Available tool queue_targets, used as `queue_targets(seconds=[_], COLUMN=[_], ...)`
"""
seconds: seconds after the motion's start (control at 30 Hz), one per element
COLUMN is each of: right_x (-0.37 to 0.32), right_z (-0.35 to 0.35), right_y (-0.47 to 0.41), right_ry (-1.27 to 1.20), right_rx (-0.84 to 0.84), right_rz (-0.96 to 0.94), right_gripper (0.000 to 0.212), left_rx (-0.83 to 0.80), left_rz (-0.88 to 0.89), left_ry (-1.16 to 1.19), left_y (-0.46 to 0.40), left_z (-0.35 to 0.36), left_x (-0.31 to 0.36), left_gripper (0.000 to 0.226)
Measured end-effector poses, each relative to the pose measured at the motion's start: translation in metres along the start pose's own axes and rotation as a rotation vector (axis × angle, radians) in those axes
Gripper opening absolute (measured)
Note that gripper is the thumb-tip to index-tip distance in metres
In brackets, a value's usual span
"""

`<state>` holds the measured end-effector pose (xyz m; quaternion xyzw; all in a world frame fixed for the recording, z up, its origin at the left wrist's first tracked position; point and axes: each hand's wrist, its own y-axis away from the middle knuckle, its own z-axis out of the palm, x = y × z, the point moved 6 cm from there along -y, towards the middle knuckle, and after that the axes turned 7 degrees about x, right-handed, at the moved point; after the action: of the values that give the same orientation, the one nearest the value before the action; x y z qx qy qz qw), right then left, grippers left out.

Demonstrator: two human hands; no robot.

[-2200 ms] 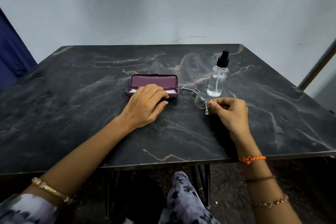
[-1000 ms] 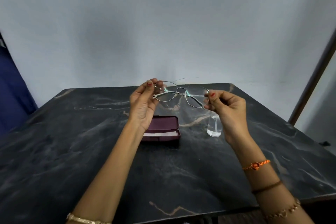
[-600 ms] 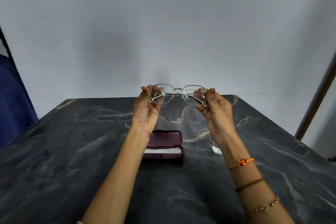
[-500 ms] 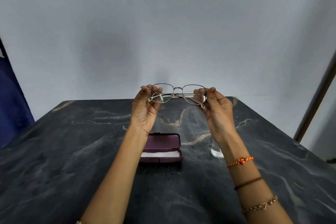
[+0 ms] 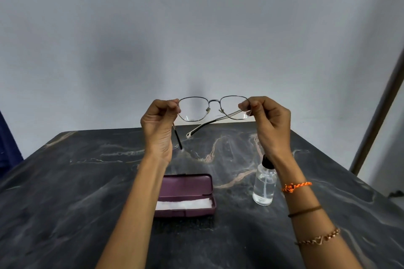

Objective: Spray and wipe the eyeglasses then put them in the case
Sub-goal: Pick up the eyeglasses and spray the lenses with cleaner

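Pale grey wall (image 5: 196, 28); dark marble table (image 5: 54, 192); blue curtain (image 5: 6, 148) left

One pair of thin metal-framed eyeglasses (image 5: 214, 108), one open maroon hard case (image 5: 185, 194), one clear spray bottle with black nozzle (image 5: 264, 185), two hands, three bracelets on the right wrist, one dark marble table (image 5: 65, 192)

Bare forearms; the right wrist wears an orange thread (image 5: 296, 186), brown band (image 5: 305, 211) and chain bracelet (image 5: 318, 239).
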<state>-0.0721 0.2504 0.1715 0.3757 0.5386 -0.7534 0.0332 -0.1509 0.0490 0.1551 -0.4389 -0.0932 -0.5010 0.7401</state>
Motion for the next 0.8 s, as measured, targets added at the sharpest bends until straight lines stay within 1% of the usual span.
queue_targets(seconds=[0.13, 0.2, 0.27, 0.33, 0.4, 0.43, 0.5, 0.57, 0.63, 0.7, 0.8], right_x=[0.008, 0.012, 0.014, 0.01, 0.0, -0.005, -0.013, -0.017, -0.02, -0.02, -0.014], right_z=[-0.002, -0.002, -0.005, -0.008, -0.011, -0.011, -0.008, -0.006, -0.007, -0.01, -0.014], right_y=[0.007, 0.011, 0.013, 0.011, 0.009, 0.009, 0.01, 0.011, 0.01, 0.008, 0.005], right_ry=[0.071, 0.122, 0.193, 0.293, 0.425, 0.517, 0.698, 0.829, 0.907, 0.94, 0.923], right_rx=[0.063, 0.098, 0.137, 0.178, 0.213, 0.215, 0.192, 0.175, 0.173, 0.154, 0.081], right_rz=[-0.017, -0.029, -0.055, -0.132, -0.264, -0.345, -0.479, -0.556, -0.604, -0.599, -0.474], right_gripper=[0.035, 0.031, 0.024, 0.018, 0.015, 0.013, 0.012, 0.011, 0.007, 0.006, 0.008], left_rx=[-0.05, -0.073, -0.093, -0.119, -0.14, -0.146, -0.16, -0.18, -0.198, -0.196, -0.173], left_rz=[0.018, 0.034, 0.061, 0.068, 0.063, 0.071, 0.105, 0.174, 0.267, 0.342, 0.491], left_ry=[-0.09, -0.131, -0.175, -0.216, -0.248, -0.262, -0.298, -0.383, -0.538, -0.66, -0.77], left_y=[-0.003, -0.003, -0.003, -0.003, -0.002, -0.002, -0.003, -0.004, -0.003, 0.0, 0.007], left_z=[-0.002, -0.003, -0.002, 0.0, 0.001, 0.001, -0.002, -0.005, -0.006, -0.006, -0.002], left_x=[-0.002, -0.002, 0.0, -0.001, -0.002, -0.001, 0.003, 0.008, 0.01, 0.011, 0.013], left_gripper=[0.031, 0.03, 0.026, 0.017, 0.005, 0.006, 0.018, 0.026, 0.031, 0.036, 0.026])
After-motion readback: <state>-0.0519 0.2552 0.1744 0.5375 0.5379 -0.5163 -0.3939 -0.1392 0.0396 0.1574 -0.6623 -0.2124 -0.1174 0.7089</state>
